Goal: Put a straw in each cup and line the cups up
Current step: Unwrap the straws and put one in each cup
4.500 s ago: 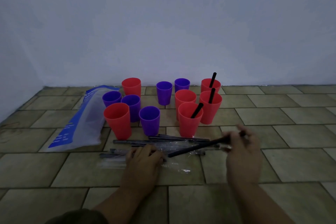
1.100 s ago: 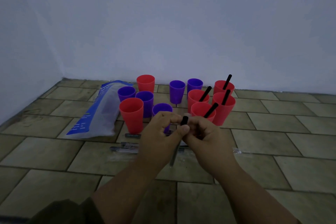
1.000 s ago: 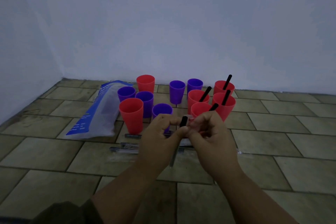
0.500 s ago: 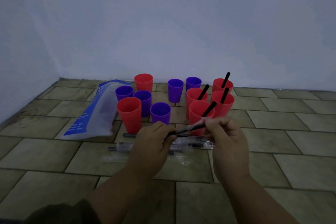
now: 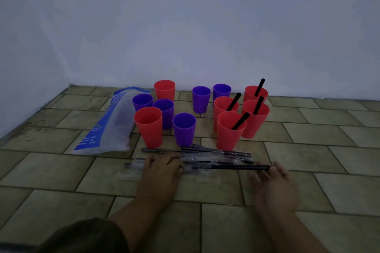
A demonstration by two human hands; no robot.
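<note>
Several red and purple cups stand in a loose cluster on the tiled floor. The four red cups [image 5: 231, 131] on the right each hold a black straw. The left red cup [image 5: 148, 127] and the purple cups [image 5: 184, 128] hold none. In front of them lies a pile of wrapped straws [image 5: 205, 153]. My left hand [image 5: 162, 168] lies low on the pile's left end and pinches a clear straw wrapper [image 5: 197, 168] by the thumb. My right hand [image 5: 274, 185] pinches the right end of a black straw [image 5: 242, 168] that runs level between both hands.
A clear and blue plastic bag [image 5: 112, 123] lies flat to the left of the cups. The wall [image 5: 205, 37] rises right behind the back row and another wall closes the left side. Empty clear wrappers [image 5: 127, 174] lie by my left hand.
Both hands have dropped from in front of the cups to the floor. They moved apart, the right one going right, so more of the black straw shows outside its wrapper.
</note>
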